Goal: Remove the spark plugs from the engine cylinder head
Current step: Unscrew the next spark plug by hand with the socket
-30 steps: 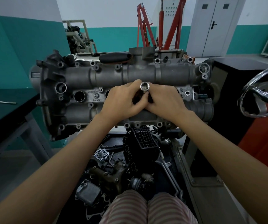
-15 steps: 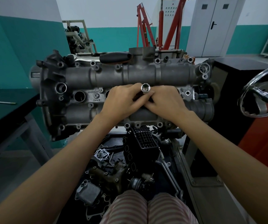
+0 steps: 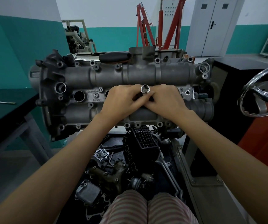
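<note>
The grey engine cylinder head point(image 3: 88, 78) stands on its mount in front of me, its top face turned toward me. A silver spark plug socket point(image 3: 145, 89) sticks out of a plug well at the middle of the head. My left hand point(image 3: 121, 101) and my right hand point(image 3: 166, 101) meet around the socket's shaft just below its open end, fingers curled on it. One open plug well point(image 3: 79, 96) shows at the left; the well under my hands is hidden. No spark plug is visible.
A black-handled tool point(image 3: 115, 57) lies on the head's far edge. Loose engine parts point(image 3: 107, 172) fill the tray below. A dark bench point(image 3: 8, 107) stands left, a chrome wheel point(image 3: 259, 96) and a black cabinet right, a red engine crane point(image 3: 160, 23) behind.
Both hands have shifted slightly around the socket, fingers re-gripping as it turns. The socket stays in the same well.
</note>
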Available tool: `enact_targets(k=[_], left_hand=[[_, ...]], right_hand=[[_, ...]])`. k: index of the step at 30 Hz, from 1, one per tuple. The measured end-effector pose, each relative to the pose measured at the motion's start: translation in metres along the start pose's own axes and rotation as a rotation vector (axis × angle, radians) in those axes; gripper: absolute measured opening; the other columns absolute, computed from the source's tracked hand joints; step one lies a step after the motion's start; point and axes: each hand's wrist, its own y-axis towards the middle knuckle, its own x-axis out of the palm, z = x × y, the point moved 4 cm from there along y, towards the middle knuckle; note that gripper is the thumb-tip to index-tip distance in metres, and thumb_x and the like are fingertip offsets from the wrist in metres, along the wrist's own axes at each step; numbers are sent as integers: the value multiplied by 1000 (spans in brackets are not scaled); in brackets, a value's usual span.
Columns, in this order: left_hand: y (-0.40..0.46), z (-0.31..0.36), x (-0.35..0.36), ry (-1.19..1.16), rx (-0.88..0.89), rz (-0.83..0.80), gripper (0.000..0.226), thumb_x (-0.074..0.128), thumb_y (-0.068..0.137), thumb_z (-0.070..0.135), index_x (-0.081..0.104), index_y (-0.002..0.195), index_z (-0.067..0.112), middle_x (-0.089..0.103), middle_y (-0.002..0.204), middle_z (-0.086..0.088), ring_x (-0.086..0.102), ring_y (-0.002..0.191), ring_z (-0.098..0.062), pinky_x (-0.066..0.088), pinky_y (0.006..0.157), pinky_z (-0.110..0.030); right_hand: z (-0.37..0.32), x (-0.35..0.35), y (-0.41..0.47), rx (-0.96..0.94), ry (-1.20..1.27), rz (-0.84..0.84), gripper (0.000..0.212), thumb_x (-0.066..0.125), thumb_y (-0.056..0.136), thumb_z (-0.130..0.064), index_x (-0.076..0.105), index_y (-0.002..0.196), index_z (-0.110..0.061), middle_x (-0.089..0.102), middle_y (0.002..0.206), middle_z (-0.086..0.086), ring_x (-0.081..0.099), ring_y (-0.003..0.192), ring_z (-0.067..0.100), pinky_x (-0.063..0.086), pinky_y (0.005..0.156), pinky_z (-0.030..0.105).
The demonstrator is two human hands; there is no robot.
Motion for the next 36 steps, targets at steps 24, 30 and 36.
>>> enact_targets(k=[24,30,36], left_hand=[[-1,4,-3,-56,-2,4,19,47,83,29,41,72,14,41,60,8,38,48,-13,24,45,-22],[0,-2,-1,-37,-42,2,37,53,89,34,59,68,4,57,57,-8,55,51,-27,40,48,-31],[-1,-1,-2,-36,-11,-21,39,47,86,39,54,77,1,54,62,-1,53,54,-23,38,50,-30]], right_hand=[[-4,-3,-1,-51,34,38,35,52,85,-37,47,95,-4,63,76,6,60,65,31,28,51,30],[-2,1,0,-39,-41,10,39,46,86,-48,66,87,-16,67,75,4,62,73,25,32,55,29],[-4,-1,-1,-74,-29,40,32,47,88,-35,58,92,-6,67,80,10,61,71,32,31,55,30]])
